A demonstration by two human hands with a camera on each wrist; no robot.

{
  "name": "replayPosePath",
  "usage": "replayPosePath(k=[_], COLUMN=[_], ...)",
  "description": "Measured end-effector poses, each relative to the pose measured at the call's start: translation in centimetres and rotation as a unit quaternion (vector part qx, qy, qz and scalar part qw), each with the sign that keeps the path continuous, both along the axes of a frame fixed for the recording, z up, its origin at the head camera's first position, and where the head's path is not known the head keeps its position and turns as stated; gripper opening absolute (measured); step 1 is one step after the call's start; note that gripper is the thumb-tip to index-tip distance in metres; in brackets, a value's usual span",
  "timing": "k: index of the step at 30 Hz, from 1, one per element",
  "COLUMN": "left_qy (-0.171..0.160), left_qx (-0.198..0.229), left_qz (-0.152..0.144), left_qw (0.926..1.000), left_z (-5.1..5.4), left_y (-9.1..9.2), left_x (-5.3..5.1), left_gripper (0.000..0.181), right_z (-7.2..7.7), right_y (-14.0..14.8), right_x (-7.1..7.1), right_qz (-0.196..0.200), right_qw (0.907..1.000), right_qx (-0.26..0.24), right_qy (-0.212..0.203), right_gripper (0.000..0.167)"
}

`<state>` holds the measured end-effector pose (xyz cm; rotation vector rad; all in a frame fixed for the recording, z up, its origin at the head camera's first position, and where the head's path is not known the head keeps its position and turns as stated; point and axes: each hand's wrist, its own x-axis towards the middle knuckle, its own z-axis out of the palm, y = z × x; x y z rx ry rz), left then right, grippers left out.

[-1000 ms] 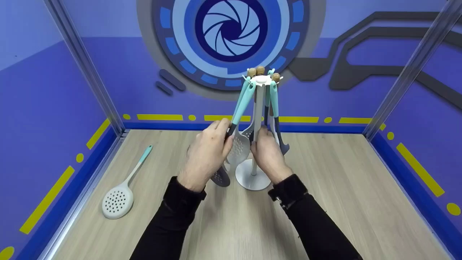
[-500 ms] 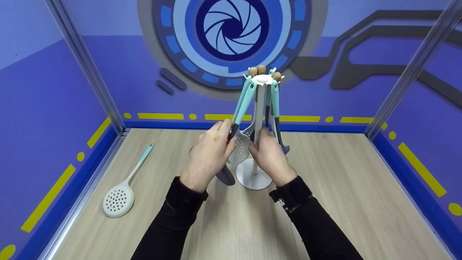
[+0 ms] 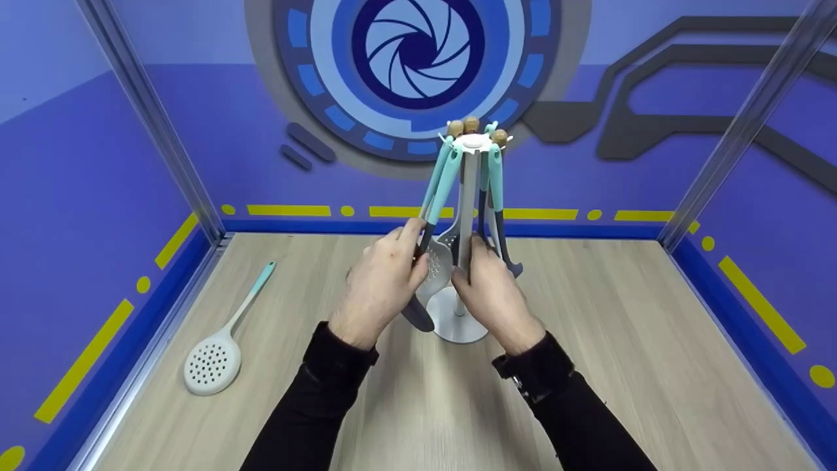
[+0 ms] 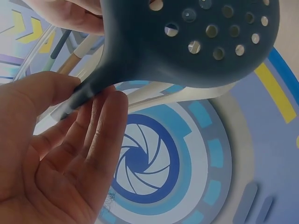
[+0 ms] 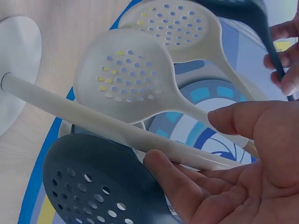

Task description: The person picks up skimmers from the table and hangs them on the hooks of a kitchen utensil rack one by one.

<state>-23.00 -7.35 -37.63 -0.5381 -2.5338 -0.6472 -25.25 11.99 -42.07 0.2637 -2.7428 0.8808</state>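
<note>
My left hand (image 3: 382, 275) pinches the shaft of a dark grey skimmer (image 4: 187, 42) between thumb and fingers. Its teal handle (image 3: 447, 176) hangs from the top of a white utensil stand (image 3: 465, 196). In the head view the skimmer's head is seen nearly edge-on, below that hand. My right hand (image 3: 494, 281) holds the stand's post (image 5: 103, 116), thumb on one side and fingers on the other. Beside the thumb, in the right wrist view, runs the neck of a white skimmer (image 5: 124, 77). Another dark perforated skimmer (image 5: 93, 186) hangs close to the fingers.
A pale skimmer (image 3: 212, 366) with a teal handle lies on the wooden table (image 3: 621, 366) at the left. Several more teal- and wooden-handled utensils hang around the stand. Its round base (image 3: 451, 327) rests on the table. Blue walls (image 3: 216, 144) enclose the back and sides.
The dark skimmer's head has swung right toward the stand's base and turned more edge-on. My left hand has shifted slightly right with it. My right hand stays at the post.
</note>
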Motion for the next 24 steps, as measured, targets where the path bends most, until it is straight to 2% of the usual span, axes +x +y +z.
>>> replayPosePath(k=[4,10,24], left_qy=[-0.003,-0.006,-0.010], left_qx=[0.003,0.002,0.008], left_qz=[-0.004,-0.009,-0.013], left_qw=[1.0000,0.9999,0.9998], left_z=[-0.3,-0.6,-1.9], left_y=[0.1,0.1,-0.6], left_x=[-0.1,-0.1,0.0], left_gripper=[0.046,0.049,0.046], right_z=[0.1,0.1,-0.3], right_y=[0.1,0.3,0.3], right_x=[0.7,1.5,3.0], right_qz=[0.001,0.006,0.032], right_qw=[1.0000,0.9997,0.9988], right_qx=[0.004,0.010,-0.015], right_qy=[-0.002,0.020,0.034], right_gripper=[0.071,0.069,0.051])
